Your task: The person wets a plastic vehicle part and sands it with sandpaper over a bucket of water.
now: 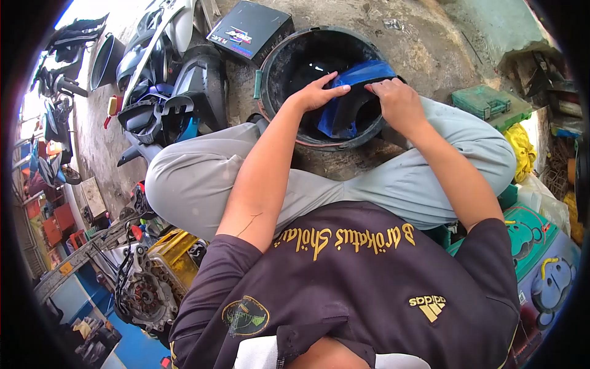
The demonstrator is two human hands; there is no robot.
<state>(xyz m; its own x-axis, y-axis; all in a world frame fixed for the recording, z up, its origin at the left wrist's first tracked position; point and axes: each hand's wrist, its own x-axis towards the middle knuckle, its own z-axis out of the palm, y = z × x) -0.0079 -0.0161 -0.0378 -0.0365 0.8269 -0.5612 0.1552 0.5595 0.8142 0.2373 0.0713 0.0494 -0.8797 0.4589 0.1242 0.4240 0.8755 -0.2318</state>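
Glossy blue pc (362, 72) w/ curved black middle, in black tub (283, 77), under L hand (319, 93) & R hand (393, 101). L spread; R curled, can't tell what's pinched.

Single head-worn camera, wide fisheye, looking steeply down past lap (381, 190) toward tub (283, 71).

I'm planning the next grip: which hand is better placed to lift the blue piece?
Probably the right hand: its fingers curl at one end of the blue piece, while the left hand is open.
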